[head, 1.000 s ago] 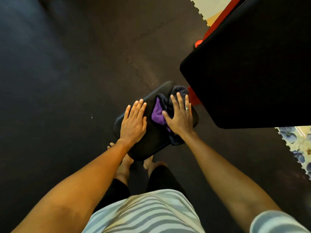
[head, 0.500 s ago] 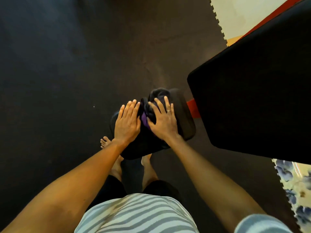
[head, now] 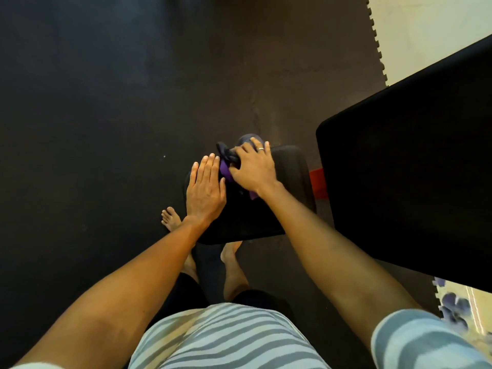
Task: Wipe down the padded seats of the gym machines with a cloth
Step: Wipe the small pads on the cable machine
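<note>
A small black padded seat [head: 286, 182] sits low in front of me, above my bare feet. My right hand [head: 254, 167], with a ring on one finger, presses a bunched dark and purple cloth [head: 226, 166] onto the seat's far left part. My left hand [head: 205, 190] lies flat on the seat's left edge, fingers together and straight, touching the cloth's side. Most of the cloth is hidden under my right hand.
A large black back pad [head: 415, 166] slants across the right side, close to my right forearm. A red frame bar [head: 318, 182] joins it to the seat. Dark rubber floor mats [head: 106, 102] spread left and ahead; a pale floor [head: 426, 27] lies at top right.
My right hand has slid the cloth across the seat from its right side toward the far left corner. My left hand stays flat on the left edge. The camera view has shifted.
</note>
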A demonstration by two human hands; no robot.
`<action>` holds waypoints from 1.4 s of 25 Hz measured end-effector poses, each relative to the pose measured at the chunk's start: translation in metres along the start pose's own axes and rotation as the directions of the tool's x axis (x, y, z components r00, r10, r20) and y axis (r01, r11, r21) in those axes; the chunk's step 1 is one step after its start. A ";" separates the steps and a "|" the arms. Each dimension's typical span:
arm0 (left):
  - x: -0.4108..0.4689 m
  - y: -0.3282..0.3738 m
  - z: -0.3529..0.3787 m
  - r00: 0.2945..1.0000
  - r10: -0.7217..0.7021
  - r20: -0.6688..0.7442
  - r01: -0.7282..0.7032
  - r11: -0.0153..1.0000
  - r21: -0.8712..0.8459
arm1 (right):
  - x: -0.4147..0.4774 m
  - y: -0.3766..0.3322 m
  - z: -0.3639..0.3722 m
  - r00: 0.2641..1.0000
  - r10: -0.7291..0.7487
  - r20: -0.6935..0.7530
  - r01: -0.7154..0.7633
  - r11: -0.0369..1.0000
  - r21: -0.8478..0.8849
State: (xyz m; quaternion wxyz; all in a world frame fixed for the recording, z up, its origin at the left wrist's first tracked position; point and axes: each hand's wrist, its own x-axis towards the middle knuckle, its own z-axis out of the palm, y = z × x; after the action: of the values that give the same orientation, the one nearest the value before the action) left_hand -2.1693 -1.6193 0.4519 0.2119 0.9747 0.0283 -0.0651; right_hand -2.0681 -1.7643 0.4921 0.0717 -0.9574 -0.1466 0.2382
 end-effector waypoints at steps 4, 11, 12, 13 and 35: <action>-0.006 0.001 -0.001 0.999 -0.051 -0.003 0.051 0.999 0.007 | 0.000 0.024 -0.012 0.994 0.094 -0.052 -0.096 0.994 -0.051; -0.007 -0.001 0.000 0.998 -0.055 -0.008 0.055 0.998 0.015 | 0.017 0.018 -0.028 0.947 0.321 -0.005 -0.321 0.946 -0.040; -0.007 -0.002 0.002 0.998 -0.054 -0.015 0.054 0.998 0.023 | 0.015 0.000 -0.021 0.978 0.210 -0.006 -0.211 0.977 -0.040; -0.007 -0.003 0.002 0.998 -0.056 -0.024 0.057 0.998 0.026 | 0.009 -0.017 -0.011 0.995 0.099 -0.009 -0.099 0.995 -0.029; -0.005 0.004 -0.001 0.997 -0.070 -0.029 0.070 0.998 -0.002 | -0.036 0.034 0.007 0.961 0.181 -0.211 -0.176 0.983 0.046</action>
State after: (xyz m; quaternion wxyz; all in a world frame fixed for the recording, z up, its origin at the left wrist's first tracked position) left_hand -2.1733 -1.6223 0.4553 0.2095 0.9739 0.0653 -0.0584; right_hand -2.0938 -1.8077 0.4945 0.0782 -0.9857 -0.0479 0.1412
